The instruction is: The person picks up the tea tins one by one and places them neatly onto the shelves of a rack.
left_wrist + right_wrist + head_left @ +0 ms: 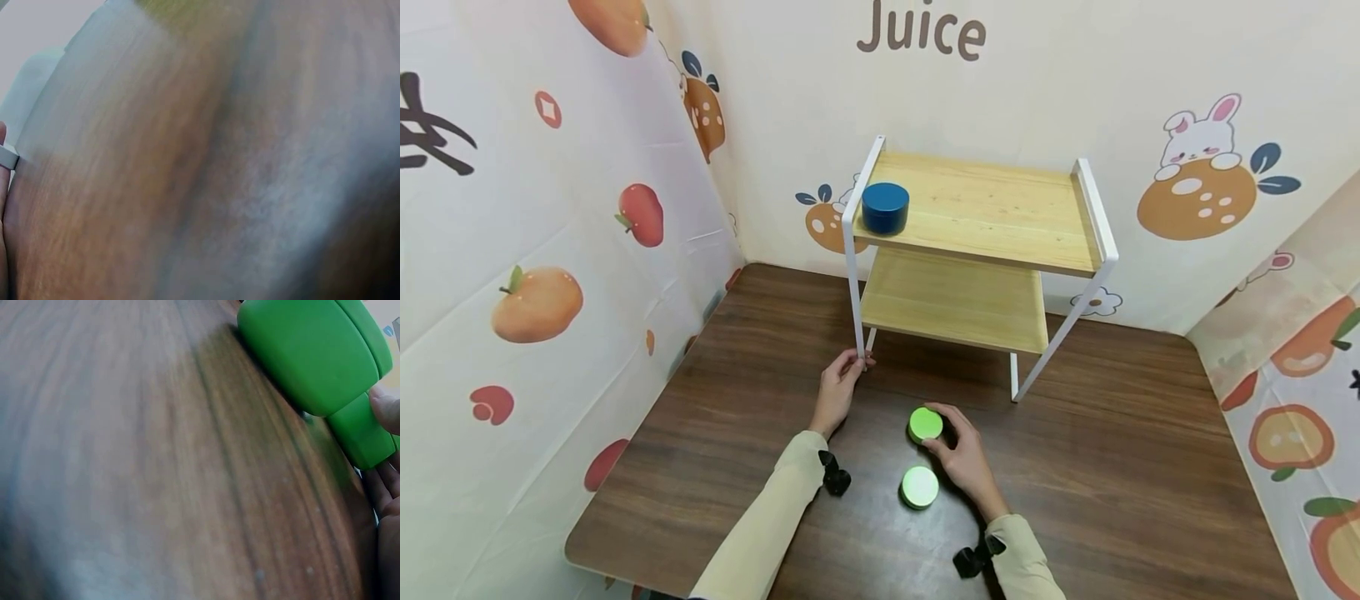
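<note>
Dark brown wood grain covers the broad desk, and toward its back stands the two-tier rack, pale boards in a white frame, long side running left to right. Both hands are at work in front of it.

At the foot of the rack's front-left leg, the left hand pinches the white frame between thumb and fingers; the left wrist view catches only a sliver of this at its edge.

From the right, the right hand curls round the farther green tin, thumb against its near side and fingers on the far side, so the tin sits within that grip, to the left of the palm. It stands on the desk, just in front of the rack and below the level of the lower board. Being squat and round, it has no long side to line up with; its axis is upright. Of the two hands, the right is clearly the nearer.

The blue tin rests on the top board's left end. Closer to the person, the nearer green tin stands untouched, near the held one but apart from it.
</note>
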`<action>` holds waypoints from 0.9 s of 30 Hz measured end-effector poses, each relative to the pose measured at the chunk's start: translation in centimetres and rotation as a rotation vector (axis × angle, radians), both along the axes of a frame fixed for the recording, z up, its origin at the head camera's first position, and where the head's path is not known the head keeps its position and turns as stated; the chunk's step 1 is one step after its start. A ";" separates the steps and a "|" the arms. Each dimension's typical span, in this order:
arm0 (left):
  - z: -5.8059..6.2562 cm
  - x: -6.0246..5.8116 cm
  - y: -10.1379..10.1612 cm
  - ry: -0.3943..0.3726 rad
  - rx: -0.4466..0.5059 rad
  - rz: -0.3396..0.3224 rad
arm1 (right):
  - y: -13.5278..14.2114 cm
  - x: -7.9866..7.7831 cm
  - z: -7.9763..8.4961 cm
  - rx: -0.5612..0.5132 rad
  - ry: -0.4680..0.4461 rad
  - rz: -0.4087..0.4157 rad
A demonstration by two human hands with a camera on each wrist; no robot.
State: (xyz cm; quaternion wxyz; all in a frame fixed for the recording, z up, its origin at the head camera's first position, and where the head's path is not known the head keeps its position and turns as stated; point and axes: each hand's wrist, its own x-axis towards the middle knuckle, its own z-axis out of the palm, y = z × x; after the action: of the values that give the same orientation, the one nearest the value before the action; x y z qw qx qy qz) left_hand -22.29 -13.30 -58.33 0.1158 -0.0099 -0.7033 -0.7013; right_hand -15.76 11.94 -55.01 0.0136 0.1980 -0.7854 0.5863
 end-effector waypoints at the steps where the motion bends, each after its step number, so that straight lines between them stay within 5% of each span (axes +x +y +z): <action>1: 0.0 0.0 0.0 0.001 0.003 0.000 | 0.0 0.0 0.0 0.000 -0.002 0.002; 16: -0.4 0.6 -0.1 0.004 -0.006 -0.004 | 0.5 -0.6 -3.9 0.015 -0.010 -0.014; 22: -0.2 0.3 -0.1 0.012 0.006 -0.010 | 0.2 -0.8 -3.5 0.016 0.017 -0.033; 27: 0.0 0.1 0.0 0.008 0.016 -0.011 | -0.1 -0.4 -1.4 -0.010 0.020 -0.019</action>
State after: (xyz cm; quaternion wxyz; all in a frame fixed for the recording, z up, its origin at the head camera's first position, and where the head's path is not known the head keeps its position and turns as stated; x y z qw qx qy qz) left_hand -22.24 -13.29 -58.30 0.1151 -0.0156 -0.6971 -0.7075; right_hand -16.20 11.80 -56.39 0.0280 0.1962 -0.7843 0.5879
